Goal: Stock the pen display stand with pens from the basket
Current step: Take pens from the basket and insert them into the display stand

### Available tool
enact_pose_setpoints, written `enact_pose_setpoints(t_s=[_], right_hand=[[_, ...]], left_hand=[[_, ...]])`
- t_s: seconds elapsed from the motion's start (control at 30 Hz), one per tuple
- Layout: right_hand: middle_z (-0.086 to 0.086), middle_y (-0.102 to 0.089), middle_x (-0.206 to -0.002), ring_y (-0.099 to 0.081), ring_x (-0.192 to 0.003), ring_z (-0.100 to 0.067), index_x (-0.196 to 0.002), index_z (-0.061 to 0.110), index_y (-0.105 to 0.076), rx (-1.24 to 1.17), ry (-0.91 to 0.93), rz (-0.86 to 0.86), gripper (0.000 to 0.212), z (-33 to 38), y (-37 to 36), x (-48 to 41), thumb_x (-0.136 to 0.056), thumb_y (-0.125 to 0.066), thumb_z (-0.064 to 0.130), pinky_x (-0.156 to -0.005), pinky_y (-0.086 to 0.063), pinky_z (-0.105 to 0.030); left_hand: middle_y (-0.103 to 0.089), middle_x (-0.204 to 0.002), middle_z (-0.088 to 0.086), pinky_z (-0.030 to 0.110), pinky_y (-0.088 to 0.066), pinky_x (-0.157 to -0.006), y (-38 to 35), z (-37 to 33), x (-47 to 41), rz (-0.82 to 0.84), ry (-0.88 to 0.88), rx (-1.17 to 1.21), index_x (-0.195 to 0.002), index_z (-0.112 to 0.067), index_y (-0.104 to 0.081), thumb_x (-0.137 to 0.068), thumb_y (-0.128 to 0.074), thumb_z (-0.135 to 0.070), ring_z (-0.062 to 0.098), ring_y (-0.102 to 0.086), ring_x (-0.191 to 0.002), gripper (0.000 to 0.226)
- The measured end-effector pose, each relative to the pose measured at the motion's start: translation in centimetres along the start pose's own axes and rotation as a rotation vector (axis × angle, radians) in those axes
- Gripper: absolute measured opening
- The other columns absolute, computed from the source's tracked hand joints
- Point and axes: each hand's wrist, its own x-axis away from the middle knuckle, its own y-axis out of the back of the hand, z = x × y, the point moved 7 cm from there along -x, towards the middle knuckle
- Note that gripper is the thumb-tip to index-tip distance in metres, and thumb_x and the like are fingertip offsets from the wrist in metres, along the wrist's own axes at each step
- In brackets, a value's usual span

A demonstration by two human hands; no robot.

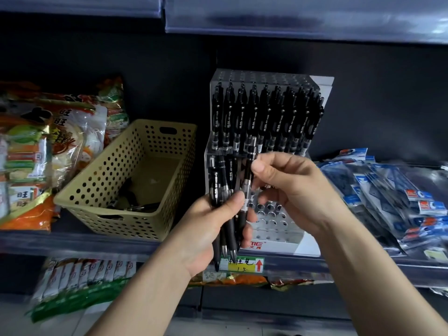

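Several black pens [219, 180] stand bunched in the left hand [208, 229] at the centre of the frame, its fingers and thumb wrapped round their lower barrels, tips pointing down. The right hand [291, 187], just right of centre, pinches a single pen [249, 180] near its upper end between thumb and forefinger; the pen stands upright against the bundle.

Directly behind both hands is the clear display stand [274, 219]. Its upper tier is packed with a row of pens [266, 117], while the lower tier shows many open holes. At centre left the tan basket [116, 166] sits on the shelf [72, 241] beside the stand, with a few dark pens [135, 204] lying in its bottom.

Each pen looks light, stiff and smooth, so it should need little force, though the glossy upper barrel may slip in a loose pinch. The rubbery grip section near the tip seems the surer place to hold, but taking it higher up leaves the tip free to enter a hole. The bundle could splay or drop a pen if the left hand slackens.

Snack bags [48, 141] fill the upper left, and blue packets [388, 190] lie at the right.
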Motion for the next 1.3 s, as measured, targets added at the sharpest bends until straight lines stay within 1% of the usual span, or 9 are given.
enact_pose_setpoints(t_s=[0.13, 0.33, 0.4, 0.53, 0.6, 0.67, 0.77, 0.93, 1.3], right_hand=[[-0.001, -0.063, -0.058, -0.061, -0.052, -0.011, -0.062, 0.018, -0.070, -0.054, 0.027, 0.016, 0.008, 0.6, 1.1, 0.0, -0.057, -0.075, 0.021, -0.048, -0.053, -0.020], [-0.003, -0.066, -0.060, -0.063, -0.054, -0.015, -0.068, 0.014, -0.064, 0.118, 0.273, -0.258, 0.012, 3.1, 4.3, 0.7, -0.069, -0.073, 0.022, -0.050, -0.053, -0.024], [-0.001, -0.066, -0.060, -0.064, -0.055, -0.016, -0.071, 0.013, -0.062, 0.179, 0.335, -0.341, 0.012, 3.8, 5.0, 1.2, -0.074, -0.071, 0.020, -0.052, -0.053, -0.024], [0.000, -0.065, -0.060, -0.063, -0.051, -0.011, -0.073, 0.014, -0.059, 0.419, 0.414, -0.552, 0.017, 4.6, 6.6, 2.2, -0.083, -0.072, 0.018, -0.051, -0.051, -0.023], [0.002, -0.065, -0.061, -0.062, -0.048, -0.005, -0.070, 0.016, -0.057, 0.577, 0.436, -0.627, 0.021, 4.9, 7.1, 2.7, -0.084, -0.072, 0.021, -0.050, -0.048, -0.021], [0.004, -0.066, -0.061, -0.063, -0.051, -0.011, -0.068, 0.018, -0.056, 0.686, 0.459, -0.676, 0.023, 5.1, 7.3, 3.0, -0.083, -0.072, 0.024, -0.051, -0.051, -0.028], [0.003, -0.066, -0.063, -0.064, -0.056, -0.021, -0.069, 0.017, -0.058, 0.741, 0.482, -0.709, 0.022, 5.0, 7.7, 3.4, -0.083, -0.073, 0.026, -0.055, -0.053, -0.036], [0.010, -0.063, -0.062, -0.060, -0.055, -0.013, -0.070, 0.017, -0.059, 0.810, 0.496, -0.725, 0.020, 4.5, 8.1, 3.5, -0.082, -0.073, 0.025, -0.054, -0.047, -0.021], [0.012, -0.060, -0.058, -0.056, -0.054, -0.007, -0.065, 0.020, -0.059, 0.965, 0.375, -0.671, 0.022, 1.9, 9.0, 2.4, -0.078, -0.076, 0.027, -0.057, -0.045, -0.025]], left_hand=[[-0.067, -0.072, 0.013, 0.035, -0.054, -0.053, -0.5, 0.0, -0.2, 0.010, -0.011, -0.001, -0.099, -0.002, -0.059, -0.077, -0.060, -0.025, 0.026, -0.061, -0.058, 0.032], [-0.072, -0.096, 0.017, 0.046, -0.059, -0.064, 0.5, 0.6, -0.9, -0.178, -0.019, -0.042, -0.108, -0.001, -0.058, -0.082, -0.063, -0.023, 0.031, -0.070, -0.073, 0.035], [-0.071, -0.090, 0.015, 0.042, -0.059, -0.058, 0.8, 0.7, -1.0, -0.228, -0.014, -0.038, -0.105, -0.002, -0.059, -0.082, -0.064, -0.022, 0.026, -0.067, -0.064, 0.030], [-0.061, -0.056, 0.000, 0.034, -0.046, -0.050, 1.1, 0.9, -1.0, -0.268, -0.006, -0.044, -0.108, 0.005, -0.056, -0.081, -0.066, -0.025, 0.017, -0.053, -0.047, 0.041], [-0.058, -0.057, 0.001, 0.032, -0.044, -0.048, 1.0, 0.9, -1.0, -0.257, -0.013, -0.023, -0.112, 0.006, -0.055, -0.079, -0.066, -0.024, 0.016, -0.050, -0.047, 0.046], [-0.057, -0.065, 0.004, 0.030, -0.045, -0.046, 0.8, 0.8, -1.0, -0.242, -0.022, 0.020, -0.114, 0.003, -0.057, -0.084, -0.063, -0.018, 0.017, -0.049, -0.049, 0.037], [-0.059, -0.068, 0.008, 0.030, -0.045, -0.046, 0.5, 0.5, -0.9, -0.226, -0.029, 0.063, -0.113, -0.003, -0.058, -0.091, -0.056, -0.011, 0.019, -0.049, -0.050, 0.023], [-0.061, -0.067, 0.011, 0.030, -0.044, -0.045, 0.3, 0.3, -0.8, -0.239, -0.055, 0.045, -0.095, -0.002, -0.052, -0.092, -0.054, -0.009, 0.020, -0.049, -0.045, 0.008], [-0.060, -0.070, 0.013, 0.031, -0.045, -0.045, 0.0, -0.1, -0.6, -0.191, -0.050, 0.080, -0.086, -0.001, -0.053, -0.091, -0.054, -0.009, 0.020, -0.050, -0.046, 0.010]])
